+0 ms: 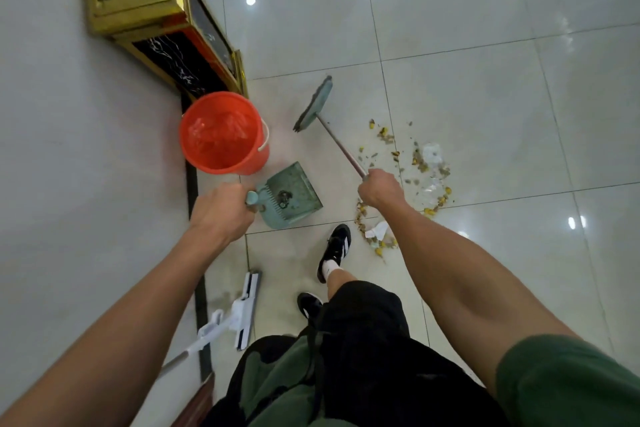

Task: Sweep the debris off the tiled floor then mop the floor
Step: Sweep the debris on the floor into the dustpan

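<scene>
Both hands are closed in fists: the left hand [221,210] has its fingers wrapped around the teal dustpan [289,196] handle, the right hand [381,188] grips the broom [313,106] shaft. Its teal head rests on the tiled floor [467,87], away from the debris [414,170], yellow bits and torn paper scattered beside the right hand. An orange bucket [221,133] stands touching the dustpan. A white mop [242,314] leans at the wall, its handle cut off.

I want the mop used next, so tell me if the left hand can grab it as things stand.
Probably not right away. The left hand is closed on the dustpan handle, so it must let go first. The mop lies unobstructed on the floor beside the left leg.
</scene>
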Available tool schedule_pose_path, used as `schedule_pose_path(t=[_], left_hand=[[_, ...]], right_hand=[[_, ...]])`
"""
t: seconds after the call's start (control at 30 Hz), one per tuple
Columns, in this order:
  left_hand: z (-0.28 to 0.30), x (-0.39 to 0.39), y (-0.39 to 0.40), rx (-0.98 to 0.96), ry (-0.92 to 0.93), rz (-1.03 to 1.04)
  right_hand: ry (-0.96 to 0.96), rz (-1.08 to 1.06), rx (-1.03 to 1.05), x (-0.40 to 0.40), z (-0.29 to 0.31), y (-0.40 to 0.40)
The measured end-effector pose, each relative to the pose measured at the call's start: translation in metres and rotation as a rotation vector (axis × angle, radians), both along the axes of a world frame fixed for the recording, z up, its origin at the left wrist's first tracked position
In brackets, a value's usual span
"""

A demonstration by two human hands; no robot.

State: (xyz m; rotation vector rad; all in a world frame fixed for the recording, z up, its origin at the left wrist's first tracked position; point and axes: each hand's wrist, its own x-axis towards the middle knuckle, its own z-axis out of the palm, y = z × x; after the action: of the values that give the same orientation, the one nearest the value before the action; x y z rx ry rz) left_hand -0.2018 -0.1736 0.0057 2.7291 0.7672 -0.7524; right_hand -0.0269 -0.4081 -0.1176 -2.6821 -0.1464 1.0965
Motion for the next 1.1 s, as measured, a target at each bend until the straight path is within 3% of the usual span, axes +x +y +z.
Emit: schedule_pose_path(t=[0.13,0.4,0.87,1.1], left_hand=[[0.001,0.041,0.004,-0.032,-0.010,0.001],[-0.001,0.092,0.010,-0.032,-0.027,-0.122],[-0.010,0.142,0.022,0.012,-0.052,-0.543],[-0.009,0.143,0.056,-0.020,-0.067,-0.655]], right_hand=[[0.045,0.061,0.056,0.038,-0.003,0.025],[0.075,0.069,-0.109,0.048,-0.011,0.000],[0.123,-0.254,-0.274,-0.046,0.012,-0.067],[0.109,-0.345,-0.390,-0.101,0.031,-0.067]])
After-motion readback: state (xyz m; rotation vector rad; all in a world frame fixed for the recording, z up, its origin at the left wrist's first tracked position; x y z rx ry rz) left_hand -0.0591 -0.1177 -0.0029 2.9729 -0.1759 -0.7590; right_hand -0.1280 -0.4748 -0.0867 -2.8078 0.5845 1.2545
